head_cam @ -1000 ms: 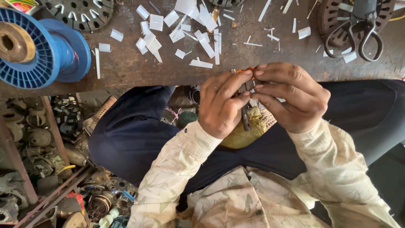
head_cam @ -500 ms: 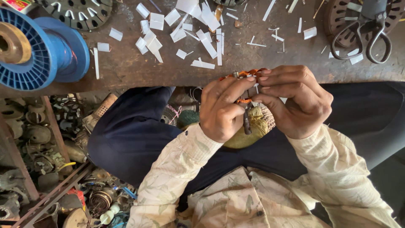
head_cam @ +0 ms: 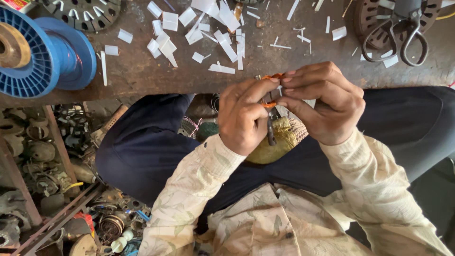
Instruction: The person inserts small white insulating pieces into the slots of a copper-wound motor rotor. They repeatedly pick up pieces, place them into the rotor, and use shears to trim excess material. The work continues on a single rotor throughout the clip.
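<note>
My left hand point(head_cam: 244, 118) and my right hand point(head_cam: 324, 102) meet over my lap, fingertips pinched together on thin orange copper wire point(head_cam: 271, 77). A dark slender tool point(head_cam: 271, 132) hangs down between the palms, against the left hand. Beneath both hands rests a yellowish wound coil bundle point(head_cam: 279, 142), partly hidden by the fingers. Which hand carries the tool I cannot tell.
A dark workbench point(head_cam: 142, 71) edge runs above my hands, strewn with several white paper strips point(head_cam: 222, 28). A blue wire spool point(head_cam: 42, 52) lies at left, scissors point(head_cam: 398, 33) at upper right. Motor parts and scrap point(head_cam: 52, 189) crowd the floor on the left.
Both hands have shifted slightly upward toward the bench edge, still pinching the wire; the fingers have worked a little along it.
</note>
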Demonstrator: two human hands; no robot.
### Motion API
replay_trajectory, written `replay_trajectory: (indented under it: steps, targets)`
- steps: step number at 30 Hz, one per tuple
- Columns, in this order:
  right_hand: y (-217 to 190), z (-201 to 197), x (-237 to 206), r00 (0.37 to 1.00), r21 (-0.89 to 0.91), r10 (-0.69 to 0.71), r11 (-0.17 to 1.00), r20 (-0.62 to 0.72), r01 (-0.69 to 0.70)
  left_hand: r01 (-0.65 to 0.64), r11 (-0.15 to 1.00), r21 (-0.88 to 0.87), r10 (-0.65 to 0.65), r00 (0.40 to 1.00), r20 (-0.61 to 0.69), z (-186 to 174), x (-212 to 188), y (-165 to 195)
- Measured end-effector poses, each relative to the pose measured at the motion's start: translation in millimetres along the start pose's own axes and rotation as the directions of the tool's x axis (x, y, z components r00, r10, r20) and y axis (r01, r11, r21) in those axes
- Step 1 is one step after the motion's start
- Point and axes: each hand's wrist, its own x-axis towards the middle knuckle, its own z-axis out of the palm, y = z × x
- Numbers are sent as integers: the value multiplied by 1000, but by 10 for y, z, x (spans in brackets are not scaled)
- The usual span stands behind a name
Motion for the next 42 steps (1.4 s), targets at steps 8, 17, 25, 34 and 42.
replay_trajectory:
  steps: [8,17,25,34,42]
  targets:
    - [72,31,24,960,-162,-272,947,61,278,20,1000,-12,-21,999,-31,13,6,-20]
    - [135,113,24,937,-250,-336,903,99,350,37,998,-41,-40,997,-70,-30,60,-118]
    - [289,4,-113,985,85,-8,996,-174,23,187,942,-280,-220,971,-91,-64,-7,-265]
    - [281,102,-133,991,11,135,991,5,-135,298,761,-576,-389,920,-39,-79,-102,-403]
    - [236,87,-209,994,-313,-71,949,-79,43,319,691,-649,-431,902,-16,-145,-114,-557]
